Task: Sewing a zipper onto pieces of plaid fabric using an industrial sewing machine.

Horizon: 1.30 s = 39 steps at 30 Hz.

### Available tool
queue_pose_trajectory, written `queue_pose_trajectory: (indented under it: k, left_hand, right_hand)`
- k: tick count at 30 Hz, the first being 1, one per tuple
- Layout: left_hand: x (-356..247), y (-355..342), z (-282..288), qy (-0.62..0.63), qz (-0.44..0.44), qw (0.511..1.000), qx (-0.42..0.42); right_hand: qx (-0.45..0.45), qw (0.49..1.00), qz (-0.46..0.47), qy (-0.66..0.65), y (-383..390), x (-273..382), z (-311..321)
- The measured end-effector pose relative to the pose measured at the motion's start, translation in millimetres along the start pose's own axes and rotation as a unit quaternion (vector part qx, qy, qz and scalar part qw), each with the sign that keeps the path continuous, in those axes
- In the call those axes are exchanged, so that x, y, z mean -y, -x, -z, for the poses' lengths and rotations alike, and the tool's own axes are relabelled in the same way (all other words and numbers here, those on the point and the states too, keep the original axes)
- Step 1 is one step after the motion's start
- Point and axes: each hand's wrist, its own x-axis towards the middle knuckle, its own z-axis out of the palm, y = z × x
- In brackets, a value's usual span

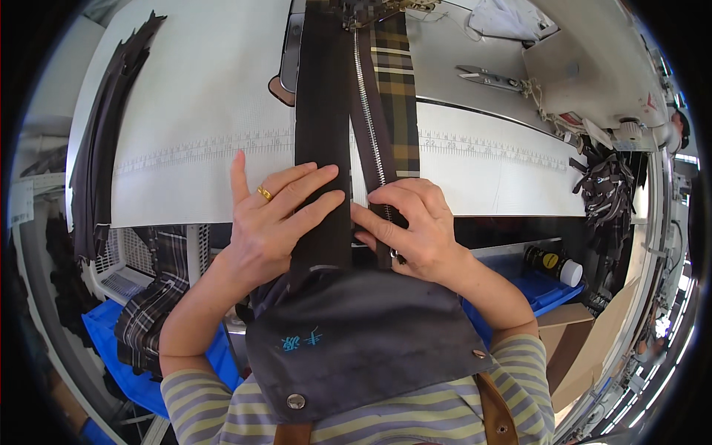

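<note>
My left hand (278, 211), a gold ring on one finger, lies with fingers spread on a long black fabric strip (321, 111). To its right, my right hand (415, 230) pinches the dark tape of a metal-toothed zipper (365, 89). The zipper's pull (395, 254) hangs just below those fingers. Strip and zipper run up, side by side, to the sewing machine's foot area (352, 18). Beneath the zipper's right side lies plaid fabric (400, 111) in brown, black and yellow. A narrow white gap separates strip from zipper between my hands.
A printed ruler (200, 152) crosses the white table. More dark zippers (111, 126) drape over the left edge. Thread snips (489, 78) lie by the machine. Blue bins (111, 334) flank me below, one holding a black bottle (552, 265). Dark scraps (608, 185) hang at right.
</note>
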Motion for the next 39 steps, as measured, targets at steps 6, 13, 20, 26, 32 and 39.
queue_pose_trajectory:
  k: [6,13,20,26,32,39]
  left_hand:
    - [-1.4,-3.0,-5.4,0.019,-0.018,0.999,-0.034]
    - [2.1,-0.3,-7.4,0.018,-0.028,0.998,-0.047]
    - [-0.3,-2.5,-6.6,0.019,-0.028,0.999,-0.037]
    - [-3.0,6.2,-6.3,-0.003,-0.025,0.999,-0.034]
    - [-0.4,10.4,-8.8,0.009,-0.026,0.998,-0.05]
    - [1.3,11.7,-7.9,0.035,-0.024,0.998,-0.047]
  right_hand:
    - [-0.007,1.0,0.0,0.009,1.6,0.2,-1.7]
    - [-0.018,1.0,0.004,0.016,2.2,0.0,-3.7]
    - [-0.009,1.0,-0.005,0.022,3.7,0.2,-1.2]
    - [0.038,0.999,0.028,0.015,14.9,-3.8,12.3]
    - [-0.047,0.998,0.041,0.032,8.4,18.4,7.9]
    - [-0.023,0.998,0.022,0.048,8.9,24.1,-1.0]
